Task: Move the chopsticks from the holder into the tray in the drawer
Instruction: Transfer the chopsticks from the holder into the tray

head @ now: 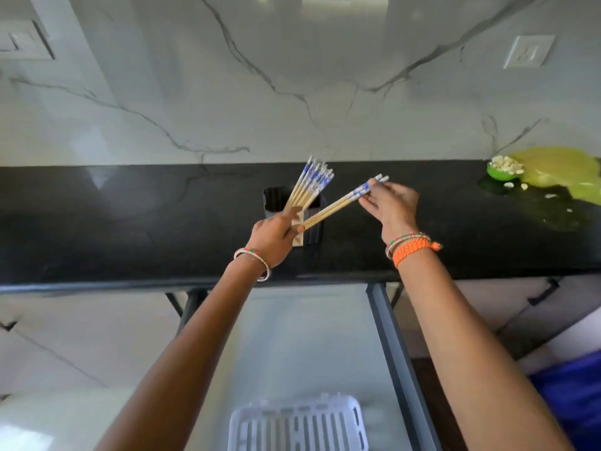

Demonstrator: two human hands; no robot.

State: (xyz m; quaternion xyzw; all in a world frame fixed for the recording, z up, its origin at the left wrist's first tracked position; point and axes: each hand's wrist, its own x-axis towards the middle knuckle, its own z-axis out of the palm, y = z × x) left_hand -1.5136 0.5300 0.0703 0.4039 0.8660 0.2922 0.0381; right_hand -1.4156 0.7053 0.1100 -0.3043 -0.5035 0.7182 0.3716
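On the black bench (130, 222), left hand (276, 236) gripped the chopsticks (312, 183) fanned over the holder (313, 236); right hand (390, 203) pinched two near their patterned tops; light, stiff, likely slippery, best bunched mid-shaft for the tray (297, 424).

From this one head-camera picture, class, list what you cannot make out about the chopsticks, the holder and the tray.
- Holder: its inside and the chopstick tips, hidden by its dark wall and the left hand.
- Bundle of chopsticks: exact count, too overlapped and blurred.
- Pair of chopsticks: near ends, hidden behind the left hand; the right hand pinches the patterned end.
- Tray: near part cut off by the bottom edge.
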